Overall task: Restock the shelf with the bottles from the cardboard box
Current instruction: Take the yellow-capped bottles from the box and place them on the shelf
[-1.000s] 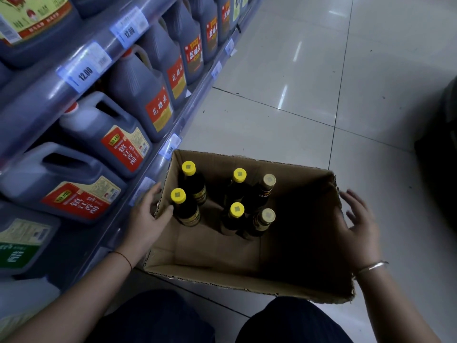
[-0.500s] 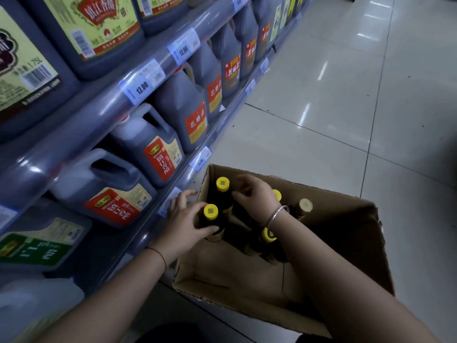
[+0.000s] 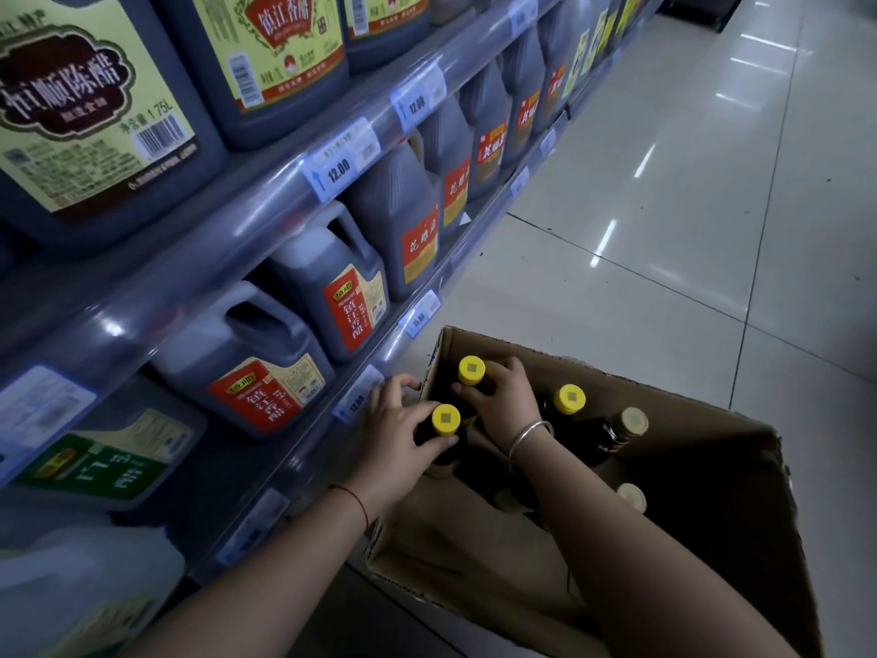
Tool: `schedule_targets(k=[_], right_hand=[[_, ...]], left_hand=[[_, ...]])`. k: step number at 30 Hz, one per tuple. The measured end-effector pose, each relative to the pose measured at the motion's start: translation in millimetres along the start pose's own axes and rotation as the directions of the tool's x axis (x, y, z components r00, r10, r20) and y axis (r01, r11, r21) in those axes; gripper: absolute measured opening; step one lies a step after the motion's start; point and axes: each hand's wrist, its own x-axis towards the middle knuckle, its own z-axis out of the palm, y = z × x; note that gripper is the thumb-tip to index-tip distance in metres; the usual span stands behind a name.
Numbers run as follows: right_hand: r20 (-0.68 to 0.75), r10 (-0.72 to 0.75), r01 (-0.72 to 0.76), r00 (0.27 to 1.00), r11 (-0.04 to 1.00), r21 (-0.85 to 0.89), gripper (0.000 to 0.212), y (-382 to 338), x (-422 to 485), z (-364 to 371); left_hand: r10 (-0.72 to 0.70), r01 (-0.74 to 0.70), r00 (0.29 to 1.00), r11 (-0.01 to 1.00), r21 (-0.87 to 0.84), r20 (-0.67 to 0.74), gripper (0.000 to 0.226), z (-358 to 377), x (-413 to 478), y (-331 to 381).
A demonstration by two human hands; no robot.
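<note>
An open cardboard box (image 3: pixel 702 472) stands on the floor beside the shelf (image 3: pixel 284 182). Several dark bottles stand upright in it, some with yellow caps, some with tan caps. My left hand (image 3: pixel 398 439) is wrapped around the neck of the near yellow-capped bottle (image 3: pixel 445 419) at the box's left wall. My right hand (image 3: pixel 503 401), with a silver bangle on the wrist, grips the neck of the far yellow-capped bottle (image 3: pixel 471 370). A third yellow-capped bottle (image 3: pixel 571 399) and a tan-capped bottle (image 3: pixel 633 422) stand to the right, untouched.
The shelf on the left holds large dark jugs (image 3: pixel 332 287) with red labels, behind price tags (image 3: pixel 339 166) on the rails. Bigger jugs (image 3: pixel 90 121) fill the tier above. Glossy tiled floor (image 3: pixel 688 206) stretches to the right of the box.
Both hands have come into the box from its outer sides and closed on two yellow-capped bottles. My view has tilted up towards the shelf.
</note>
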Motion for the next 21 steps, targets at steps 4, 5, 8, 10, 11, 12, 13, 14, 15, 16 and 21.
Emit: schedule_targets(k=[4,5,8,10,11,12,13,14,15,16,21], right_hand=[[-0.030,-0.068,0.066,0.997,0.997,-0.046,0.021,10,-8,-2],[-0.040,-0.090,0.089,0.995,0.996,-0.021,0.018,9,-11,-4],[-0.062,-0.136,0.140,0.989,0.988,0.064,0.012,2,-20,-15],[-0.062,-0.168,0.174,0.984,0.981,0.088,0.011,-7,-26,-26],[-0.061,-0.188,0.192,0.980,0.978,0.084,0.011,-12,-30,-33],[-0.060,-0.207,0.211,0.976,0.975,0.070,0.011,-20,-35,-41],[-0.058,-0.225,0.228,0.973,0.972,0.051,0.012,-29,-40,-49],[-0.053,-0.241,0.243,0.969,0.969,0.034,0.012,-41,-46,-59],[-0.047,-0.260,0.261,0.965,0.965,0.028,0.011,-54,-54,-69],[-0.036,-0.278,0.279,0.960,0.960,0.034,0.010,-70,-62,-79],[0.020,-0.387,0.382,0.922,0.918,0.107,0.010,-163,-109,-142]], left_hand=[[0.031,-0.036,0.998,0.993,-0.110,-0.047,0.026,-5,-6,3],[0.045,-0.051,0.998,0.991,-0.122,-0.052,0.027,-7,-7,5],[0.047,-0.055,0.998,0.984,-0.168,-0.047,0.035,-18,-12,15],[0.014,-0.020,1.000,0.962,-0.273,-0.026,0.038,-29,-16,25],[-0.001,-0.004,1.000,0.946,-0.325,-0.017,0.038,-38,-19,32],[-0.020,0.014,1.000,0.929,-0.369,-0.012,0.036,-49,-22,41],[-0.040,0.032,0.999,0.911,-0.411,-0.010,0.033,-60,-26,51],[-0.057,0.045,0.998,0.893,-0.448,-0.012,0.029,-73,-32,61],[-0.069,0.052,0.997,0.879,-0.474,-0.018,0.024,-86,-38,73],[-0.077,0.050,0.996,0.869,-0.492,-0.034,0.019,-100,-44,85],[-0.108,-0.005,0.978,0.843,-0.537,-0.178,0.012,-184,-77,151]])
